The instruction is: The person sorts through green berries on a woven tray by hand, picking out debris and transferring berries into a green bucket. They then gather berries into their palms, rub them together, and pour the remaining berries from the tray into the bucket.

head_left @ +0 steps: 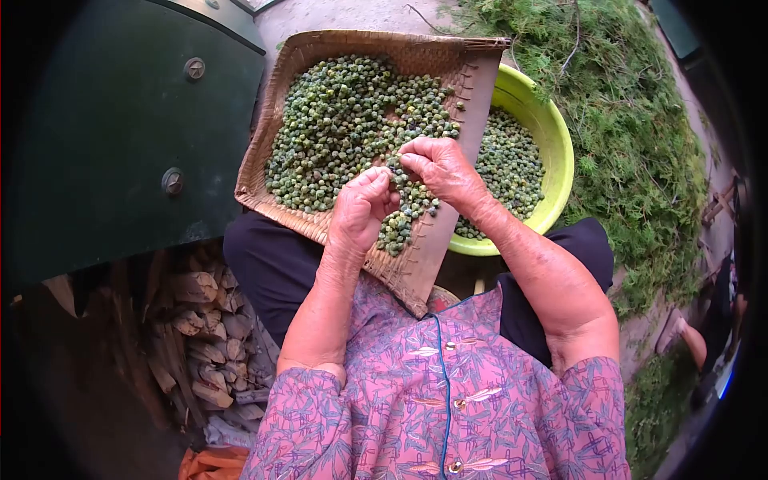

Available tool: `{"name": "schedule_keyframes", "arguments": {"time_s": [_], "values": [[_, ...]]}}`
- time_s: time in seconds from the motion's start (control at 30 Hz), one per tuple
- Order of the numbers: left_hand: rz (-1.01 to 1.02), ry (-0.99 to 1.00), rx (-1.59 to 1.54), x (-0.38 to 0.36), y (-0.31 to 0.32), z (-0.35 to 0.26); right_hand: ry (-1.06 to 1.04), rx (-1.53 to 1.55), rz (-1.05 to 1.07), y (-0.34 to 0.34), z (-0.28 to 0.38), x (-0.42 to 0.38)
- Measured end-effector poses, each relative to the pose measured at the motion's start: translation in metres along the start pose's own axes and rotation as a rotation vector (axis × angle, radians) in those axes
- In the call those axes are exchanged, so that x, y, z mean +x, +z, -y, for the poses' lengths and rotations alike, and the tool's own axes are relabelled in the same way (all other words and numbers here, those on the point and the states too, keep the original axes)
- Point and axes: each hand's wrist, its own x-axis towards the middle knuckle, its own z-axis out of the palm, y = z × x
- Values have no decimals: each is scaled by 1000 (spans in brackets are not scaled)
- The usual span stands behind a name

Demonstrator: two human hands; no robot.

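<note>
A woven winnowing tray (432, 54) with a flat strip along its right edge rests across my lap. Small round green cones or fruits (336, 120) lie heaped in it. My left hand (364, 206) is closed over the tray's lower middle, thumb and fingers pinched together. Just to its upper right, my right hand (448, 172) is also closed in a pinch, its fingertips close to the left ones. Whatever sits between the fingertips is too small to make out. Under the tray's right edge stands a yellow-green basin (560, 152) holding more green pieces (508, 156).
Cut evergreen branches (632, 144) cover the ground at right. A dark green metal panel (120, 120) with round studs stands at left, above stacked firewood (212, 344). Orange material (210, 464) lies at the bottom left. Another person's leg (693, 340) shows at the right edge.
</note>
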Motion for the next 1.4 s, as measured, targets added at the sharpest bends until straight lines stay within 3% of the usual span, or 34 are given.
{"name": "schedule_keyframes", "arguments": {"time_s": [0.1, 0.23, 0.3, 0.47, 0.63, 0.73, 0.9, 1.27, 1.4], "values": [[-10, 19, -66, -5, 2, -2, -275, -185, -141, 3, -6, 2], [5, 35, -131, -6, -2, -2, -182, -158, -10, 0, -3, 1], [18, 33, -154, -6, -1, -1, -238, 76, 56, 6, -4, -3], [82, 29, -154, -3, -5, 3, -177, -95, 86, -2, 9, -7], [57, 41, -128, -8, -4, -1, -371, -374, -143, 1, 2, -4], [-12, 54, -76, -10, -7, -2, -438, -347, -198, 5, -4, -2], [-138, 11, 129, -17, -3, 7, -403, -220, -198, -1, -4, 3], [-176, -39, 426, -16, 4, 38, -249, -86, -304, -40, 16, -1], [-89, -34, 492, -12, 9, 48, -224, -63, -315, -51, 15, -3]]}}
